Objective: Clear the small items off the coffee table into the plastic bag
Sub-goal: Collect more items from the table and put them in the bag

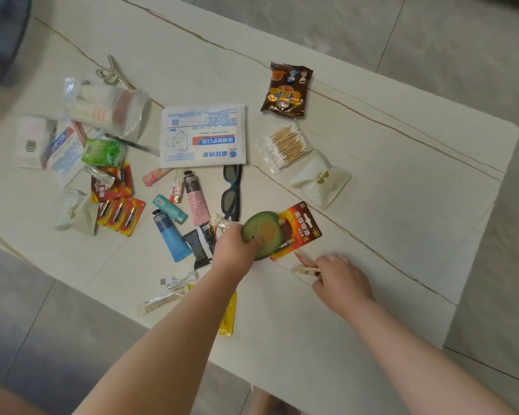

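Observation:
My left hand (234,250) grips a green avocado-shaped item (262,233) that lies partly over a red battery card (301,229) near the table's front middle. My right hand (339,280) holds a small pale packet (304,270) against the table, index finger stretched toward the battery card's corner. A clear plastic bag (111,107) with pale items inside lies at the back left. Scattered across the white coffee table (402,205) are tubes (171,238), dark glasses (232,193), a mask packet (203,136), cotton swabs (283,146) and a brown snack pack (286,89).
More red battery packs (117,202), a green tissue pack (104,152), boxes (33,142) and keys (111,71) crowd the left side. A white sachet (321,178) lies right of the swabs. A cable (179,280) and a yellow strip (228,319) sit by the front edge. Grey floor tiles surround the table.

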`<state>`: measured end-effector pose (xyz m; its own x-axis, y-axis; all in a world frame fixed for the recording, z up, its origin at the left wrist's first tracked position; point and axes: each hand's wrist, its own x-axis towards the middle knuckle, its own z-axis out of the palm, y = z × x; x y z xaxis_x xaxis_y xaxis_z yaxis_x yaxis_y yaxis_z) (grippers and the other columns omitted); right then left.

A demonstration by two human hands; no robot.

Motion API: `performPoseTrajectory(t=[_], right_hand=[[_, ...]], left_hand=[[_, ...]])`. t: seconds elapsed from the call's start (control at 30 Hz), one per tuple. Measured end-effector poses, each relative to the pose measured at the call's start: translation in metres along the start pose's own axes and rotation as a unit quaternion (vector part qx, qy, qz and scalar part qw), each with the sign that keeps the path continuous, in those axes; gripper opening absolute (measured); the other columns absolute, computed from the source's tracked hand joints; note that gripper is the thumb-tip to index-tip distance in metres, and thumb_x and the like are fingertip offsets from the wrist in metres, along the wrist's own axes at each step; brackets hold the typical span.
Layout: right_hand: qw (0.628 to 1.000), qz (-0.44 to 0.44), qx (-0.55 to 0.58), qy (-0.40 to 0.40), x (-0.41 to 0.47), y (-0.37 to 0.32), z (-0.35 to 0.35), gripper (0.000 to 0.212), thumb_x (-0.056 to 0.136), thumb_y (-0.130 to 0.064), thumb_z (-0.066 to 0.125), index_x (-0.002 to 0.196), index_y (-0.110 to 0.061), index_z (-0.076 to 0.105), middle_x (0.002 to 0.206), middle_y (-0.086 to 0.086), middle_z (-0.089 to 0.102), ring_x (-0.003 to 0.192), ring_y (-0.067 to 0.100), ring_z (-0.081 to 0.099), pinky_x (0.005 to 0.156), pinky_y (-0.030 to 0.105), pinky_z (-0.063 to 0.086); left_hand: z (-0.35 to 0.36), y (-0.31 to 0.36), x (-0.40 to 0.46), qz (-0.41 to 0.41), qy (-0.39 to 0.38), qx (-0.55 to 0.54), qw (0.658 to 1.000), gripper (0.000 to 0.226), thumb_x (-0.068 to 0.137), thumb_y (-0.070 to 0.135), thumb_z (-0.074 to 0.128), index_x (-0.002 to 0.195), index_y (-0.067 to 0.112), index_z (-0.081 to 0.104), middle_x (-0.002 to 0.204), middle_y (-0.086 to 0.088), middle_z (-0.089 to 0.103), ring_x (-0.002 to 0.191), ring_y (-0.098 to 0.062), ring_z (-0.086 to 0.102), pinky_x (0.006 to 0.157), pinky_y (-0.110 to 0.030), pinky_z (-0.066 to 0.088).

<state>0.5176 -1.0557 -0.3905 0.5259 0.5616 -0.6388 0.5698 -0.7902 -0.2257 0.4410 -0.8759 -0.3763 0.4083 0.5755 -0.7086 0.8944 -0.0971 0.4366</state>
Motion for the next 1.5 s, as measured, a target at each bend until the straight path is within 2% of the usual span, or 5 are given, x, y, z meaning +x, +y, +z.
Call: performPoseTrajectory(t=[0.37, 0.6, 0.93, 1.37, 1.5], right_hand=[[0.913, 0.095, 0.383, -0.100, -0.026, -0.058, -0.071, 0.013, 0.087, -0.003, 0.053, 0.097, -0.010, 0.056, 0.079, 0.006, 0.060, 0.060, 0.015, 0.059, 0.071, 0.032, 0.057], [0.946, -0.003, 0.308, -0.105, -0.062, -0.146, -0.105, 0.017, 0.084, -0.017, 0.066, 0.079, -0.018, 0.050, 0.067, 0.001, 0.052, 0.051, 0.012, 0.045, 0.042, 0.020, 0.038], [0.933, -0.111, 0.243, -0.241, -0.118, -0.344, -0.073, 0.010, 0.095, -0.014, 0.039, 0.088, -0.012, 0.045, 0.074, 0.008, 0.050, 0.051, 0.017, 0.043, 0.048, 0.023, 0.037], [0.916, -0.234, 0.135, -0.297, -0.227, -0.600, 0.054, 0.011, 0.089, -0.007, 0.055, 0.100, -0.007, 0.053, 0.090, 0.011, 0.063, 0.063, 0.019, 0.064, 0.054, 0.029, 0.049], [0.902, -0.237, 0.132, -0.337, -0.260, -0.660, 0.110, 0.007, 0.090, -0.007, 0.053, 0.095, -0.011, 0.050, 0.088, 0.010, 0.058, 0.061, 0.021, 0.061, 0.053, 0.030, 0.050]], left_hand=[[-0.054, -0.036, -0.085, -0.093, 0.026, -0.159, 0.983, 0.017, 0.090, 0.023, 0.061, 0.100, 0.012, 0.053, 0.101, -0.010, 0.063, 0.096, -0.030, 0.062, 0.085, -0.044, 0.054], [-0.116, -0.092, -0.162, -0.152, 0.118, -0.304, 0.933, 0.010, 0.087, 0.016, 0.062, 0.081, 0.018, 0.054, 0.091, -0.014, 0.062, 0.094, -0.037, 0.063, 0.083, -0.052, 0.055], [-0.224, -0.205, -0.242, -0.201, 0.257, -0.480, 0.815, 0.010, 0.090, 0.000, 0.049, 0.099, 0.005, 0.052, 0.092, -0.011, 0.054, 0.072, -0.018, 0.053, 0.058, -0.032, 0.052], [-0.325, -0.448, -0.335, -0.284, 0.412, -0.490, 0.714, 0.029, 0.096, 0.017, 0.049, 0.123, 0.009, 0.054, 0.116, -0.015, 0.061, 0.052, -0.020, 0.061, 0.036, -0.019, 0.046], [-0.338, -0.518, -0.363, -0.322, 0.433, -0.460, 0.705, 0.027, 0.095, 0.022, 0.047, 0.120, 0.013, 0.052, 0.107, -0.008, 0.062, 0.069, -0.031, 0.068, 0.064, -0.035, 0.058]])
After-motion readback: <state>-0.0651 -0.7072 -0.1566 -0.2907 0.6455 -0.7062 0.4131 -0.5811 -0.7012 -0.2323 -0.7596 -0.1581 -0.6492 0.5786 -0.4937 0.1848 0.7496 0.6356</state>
